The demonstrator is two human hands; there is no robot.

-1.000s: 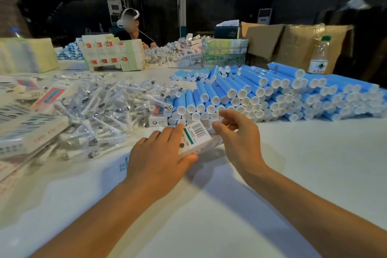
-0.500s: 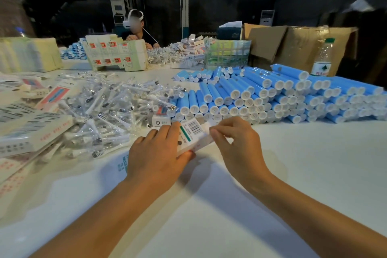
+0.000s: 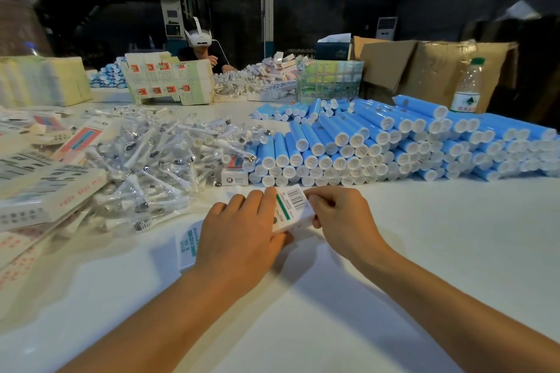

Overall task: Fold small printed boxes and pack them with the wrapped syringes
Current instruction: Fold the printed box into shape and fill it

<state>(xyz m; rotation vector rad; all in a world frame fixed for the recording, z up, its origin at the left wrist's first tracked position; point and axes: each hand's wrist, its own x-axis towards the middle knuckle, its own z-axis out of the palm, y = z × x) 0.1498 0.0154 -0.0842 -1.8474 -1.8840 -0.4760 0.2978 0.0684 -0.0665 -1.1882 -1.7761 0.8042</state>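
Observation:
A small white printed box (image 3: 292,207) with a barcode and a green stripe lies just above the white table (image 3: 424,251), held between both hands. My left hand (image 3: 242,233) grips its left part, fingers laid over the top and thumb underneath. My right hand (image 3: 339,215) pinches the box's right end with curled fingers. A heap of clear-wrapped syringes (image 3: 157,160) lies on the table to the left. Another small printed box (image 3: 234,176) stands at the heap's right edge. A flat printed carton (image 3: 188,244) lies under my left wrist.
A big stack of blue tubes with white caps (image 3: 394,142) fills the table's right back. Flat box blanks (image 3: 45,191) pile up at the left edge. A person with a headset (image 3: 198,42) sits across. A water bottle (image 3: 465,88) and cardboard boxes (image 3: 424,66) stand at the back right.
My right hand has come in from open and apart to pinching the box's right end. The left hand keeps its grip; the box has tilted slightly.

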